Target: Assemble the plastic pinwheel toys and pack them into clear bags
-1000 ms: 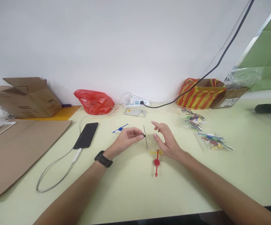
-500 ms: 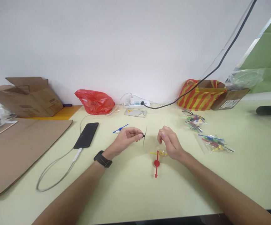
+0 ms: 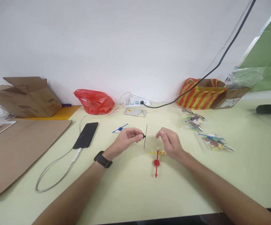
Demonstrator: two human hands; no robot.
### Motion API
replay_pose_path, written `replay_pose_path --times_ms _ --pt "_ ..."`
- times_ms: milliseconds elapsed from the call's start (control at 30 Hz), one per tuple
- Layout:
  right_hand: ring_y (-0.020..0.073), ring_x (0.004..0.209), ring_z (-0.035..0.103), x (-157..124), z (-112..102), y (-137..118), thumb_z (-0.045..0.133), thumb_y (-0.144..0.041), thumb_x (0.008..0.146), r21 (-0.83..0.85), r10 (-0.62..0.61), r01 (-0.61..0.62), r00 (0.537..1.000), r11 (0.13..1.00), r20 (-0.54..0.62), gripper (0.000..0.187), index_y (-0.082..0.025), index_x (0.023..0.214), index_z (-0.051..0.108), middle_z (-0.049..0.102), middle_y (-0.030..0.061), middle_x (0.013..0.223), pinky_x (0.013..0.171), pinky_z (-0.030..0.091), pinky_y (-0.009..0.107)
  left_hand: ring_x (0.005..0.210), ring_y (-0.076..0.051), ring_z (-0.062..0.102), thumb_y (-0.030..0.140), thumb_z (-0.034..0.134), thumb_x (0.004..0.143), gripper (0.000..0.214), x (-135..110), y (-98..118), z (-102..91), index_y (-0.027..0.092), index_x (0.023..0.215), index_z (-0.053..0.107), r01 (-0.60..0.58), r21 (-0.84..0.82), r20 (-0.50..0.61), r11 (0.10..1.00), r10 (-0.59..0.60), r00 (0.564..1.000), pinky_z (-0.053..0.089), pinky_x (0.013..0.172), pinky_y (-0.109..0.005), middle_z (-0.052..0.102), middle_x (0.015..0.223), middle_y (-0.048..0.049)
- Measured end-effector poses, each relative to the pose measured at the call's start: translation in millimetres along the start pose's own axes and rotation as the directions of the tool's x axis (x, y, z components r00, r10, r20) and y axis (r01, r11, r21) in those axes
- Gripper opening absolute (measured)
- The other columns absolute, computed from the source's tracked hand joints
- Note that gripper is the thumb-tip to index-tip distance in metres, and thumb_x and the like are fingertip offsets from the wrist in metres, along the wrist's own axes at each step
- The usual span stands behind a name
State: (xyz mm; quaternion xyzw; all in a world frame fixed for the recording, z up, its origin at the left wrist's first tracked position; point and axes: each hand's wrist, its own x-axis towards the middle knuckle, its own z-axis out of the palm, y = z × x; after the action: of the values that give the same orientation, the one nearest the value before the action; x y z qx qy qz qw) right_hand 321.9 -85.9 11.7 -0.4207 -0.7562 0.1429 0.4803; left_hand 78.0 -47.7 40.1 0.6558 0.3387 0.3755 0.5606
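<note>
My left hand [image 3: 131, 137] pinches the small black hub of an arrow spinner [image 3: 145, 137] between thumb and fingertips, above the table. The spinner's thin pointer stands edge-on and roughly upright, beyond the fingertips. To its right, my right hand [image 3: 170, 142] is apart from it and holds nothing I can see; its index finger reaches toward the pointer and is blurred, the other fingers curl. A red arrow spinner [image 3: 156, 163] lies on the table below the hands. Beside it is a yellow spinner [image 3: 162, 152], partly hidden by my right hand. A blue arrow spinner [image 3: 120, 128] lies behind my left hand.
Clear bags of coloured spinner parts [image 3: 216, 142] lie at right. A phone [image 3: 85, 135] with its cable is at left, near cardboard [image 3: 27, 150]. Along the wall stand a red plastic bag [image 3: 94, 101], a power strip [image 3: 137, 103], a striped bag [image 3: 201, 97] and a box [image 3: 34, 101].
The spinner's pointer has turned slightly and looks thinner and darker. My right index finger has straightened out toward it from a curl. My left hand keeps its place.
</note>
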Motion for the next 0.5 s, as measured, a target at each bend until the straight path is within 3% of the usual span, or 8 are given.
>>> replay_pose_path --times_ms 67,133,200,233,300,333,400,500 --pt "0.0204 0.074 0.056 0.4 -1.6 -0.9 0.038 -0.037 0.11 0.014 -0.051 0.05 0.998 0.999 0.031 0.037 -0.022 0.133 0.062 0.06 0.0039 0.085 0.074 0.046 0.037 0.079 -0.016 0.065 0.043 0.082 0.084 0.031 -0.1 -0.1 0.3 0.016 0.095 0.076 -0.002 0.001 0.011 1.0 0.002 1.0 0.054 0.072 -0.029 0.072 0.091 -0.0077" --pt "0.021 0.079 0.056 -0.1 0.5 -2.6 0.041 -0.039 0.108 0.014 -0.106 0.106 0.992 0.994 0.072 0.048 -0.025 0.154 0.044 0.06 0.0047 0.094 0.076 0.048 0.038 0.079 -0.016 0.065 0.044 0.082 0.084 0.031 -0.4 0.1 0.7 0.015 0.095 0.076 -0.004 0.0 0.02 1.0 0.004 1.0 0.054 0.073 -0.029 0.072 0.09 -0.0077" --pt "0.0217 0.08 0.054 -1.2 4.8 -3.6 0.042 -0.043 0.107 -0.02 -0.144 0.146 0.986 0.989 0.079 0.04 -0.026 0.14 0.059 0.057 0.0063 0.098 0.075 0.048 0.039 0.079 -0.016 0.064 0.043 0.082 0.085 0.03 -0.7 0.2 0.9 0.015 0.096 0.076 -0.006 -0.005 0.026 1.0 0.006 1.0 0.054 0.074 -0.029 0.072 0.09 -0.0077" --pt "0.0218 0.079 0.053 -1.6 6.7 -3.6 0.041 -0.044 0.108 -0.044 -0.138 0.14 0.989 0.989 0.05 0.036 -0.025 0.119 0.069 0.055 0.0069 0.096 0.073 0.047 0.039 0.079 -0.016 0.064 0.042 0.081 0.085 0.03 -0.8 0.2 0.9 0.015 0.096 0.076 -0.007 -0.006 0.028 1.0 0.007 1.0 0.054 0.074 -0.029 0.072 0.091 -0.0077" --pt "0.021 0.072 0.05 -1.7 8.6 -2.7 0.037 -0.044 0.109 -0.058 -0.08 0.077 0.995 0.995 -0.054 0.049 -0.023 0.075 0.066 0.05 0.007 0.087 0.066 0.043 0.039 0.08 -0.016 0.064 0.042 0.081 0.086 0.029 -0.8 -0.1 0.8 0.016 0.096 0.076 -0.004 -0.004 0.029 1.0 0.004 1.0 0.054 0.074 -0.029 0.072 0.091 -0.0077" --pt "0.0205 0.069 0.048 -1.4 8.2 -2.1 0.035 -0.044 0.11 -0.043 -0.049 0.045 0.993 0.998 -0.11 0.055 -0.022 0.066 0.059 0.048 0.0069 0.084 0.063 0.041 0.038 0.08 -0.016 0.064 0.041 0.081 0.086 0.028 -0.7 -0.4 0.8 0.016 0.096 0.076 0.001 -0.003 0.026 1.0 -0.001 1.0 0.054 0.074 -0.029 0.072 0.091 -0.0074" --pt "0.021 0.071 0.05 -0.4 5.6 -1.4 0.033 -0.042 0.11 0.0 -0.019 0.019 0.987 1.0 -0.16 0.052 -0.022 0.07 0.06 0.049 0.0075 0.084 0.063 0.042 0.039 0.079 -0.015 0.064 0.041 0.082 0.085 0.027 -0.4 -1.1 0.8 0.016 0.095 0.076 0.011 -0.007 0.022 1.0 -0.011 1.0 0.053 0.073 -0.028 0.072 0.09 -0.0067" --pt "0.0228 0.082 0.056 1.2 2.0 -2.8 0.037 -0.04 0.11 0.05 -0.024 0.028 0.997 0.998 -0.071 0.035 -0.023 0.117 0.067 0.057 0.0083 0.094 0.073 0.047 0.039 0.078 -0.015 0.063 0.04 0.083 0.084 0.027 -0.3 -1.3 1.1 0.016 0.095 0.075 0.014 -0.022 0.02 1.0 -0.014 1.0 0.052 0.073 -0.027 0.071 0.089 -0.006"
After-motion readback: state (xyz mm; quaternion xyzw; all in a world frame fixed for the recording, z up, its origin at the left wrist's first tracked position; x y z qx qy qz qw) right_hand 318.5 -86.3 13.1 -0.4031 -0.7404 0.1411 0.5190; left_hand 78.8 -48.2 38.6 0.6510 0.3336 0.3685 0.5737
